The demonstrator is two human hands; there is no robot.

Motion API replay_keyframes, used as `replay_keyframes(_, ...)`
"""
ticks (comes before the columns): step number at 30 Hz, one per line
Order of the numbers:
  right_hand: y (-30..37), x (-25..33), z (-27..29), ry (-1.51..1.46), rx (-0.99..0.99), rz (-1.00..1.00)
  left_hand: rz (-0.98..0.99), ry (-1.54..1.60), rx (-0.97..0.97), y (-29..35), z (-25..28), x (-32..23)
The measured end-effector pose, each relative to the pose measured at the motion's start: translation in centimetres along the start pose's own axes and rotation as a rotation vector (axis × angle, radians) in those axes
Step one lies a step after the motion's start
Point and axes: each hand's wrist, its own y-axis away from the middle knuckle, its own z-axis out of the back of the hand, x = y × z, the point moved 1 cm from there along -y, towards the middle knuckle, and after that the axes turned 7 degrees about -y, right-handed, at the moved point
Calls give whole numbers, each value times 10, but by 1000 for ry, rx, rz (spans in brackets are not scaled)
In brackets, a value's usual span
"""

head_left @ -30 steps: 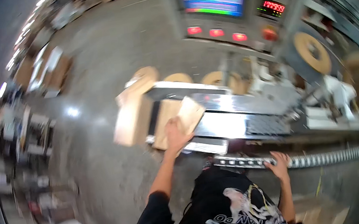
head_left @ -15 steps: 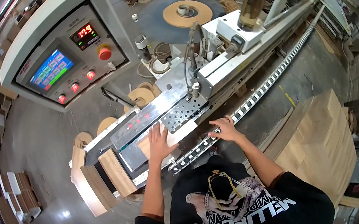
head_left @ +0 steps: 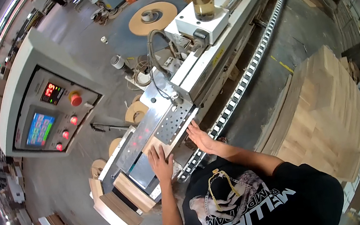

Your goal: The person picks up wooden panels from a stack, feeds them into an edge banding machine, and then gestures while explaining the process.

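A light wood board lies on the metal bed of an edge-banding machine, its far part hidden under a perforated metal plate. My left hand rests with spread fingers on the board's near end. My right hand is held with straight fingers along the board's outer side, by the plate's edge; whether it touches the board I cannot tell. Neither hand grips anything. Left of the bed, short wood pieces lie side by side.
A control panel with lit screen and buttons stands at left. Along the machine's front runs a roller track. At right rises a large stack of wood boards. A coil of edging sits on a round table behind.
The board has slid further under the perforated plate, my left hand following at its near end. My right hand has come in from the roller track to the plate's edge. The view has turned.
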Motion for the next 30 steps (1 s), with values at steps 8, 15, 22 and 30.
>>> replay_keyframes(8,-14,-22,1,-5,-51,153,-107,-131,73,2,-5,13)
replay_keyframes(15,-27,11,1,9,-189,195,-127,-175,52,-9,-37,-12)
replay_keyframes(22,-25,79,6,202,-218,166,-49,-176,-15,-38,-60,-66)
replay_keyframes(30,-43,139,49,277,-227,274,255,-200,173,-81,-68,-123)
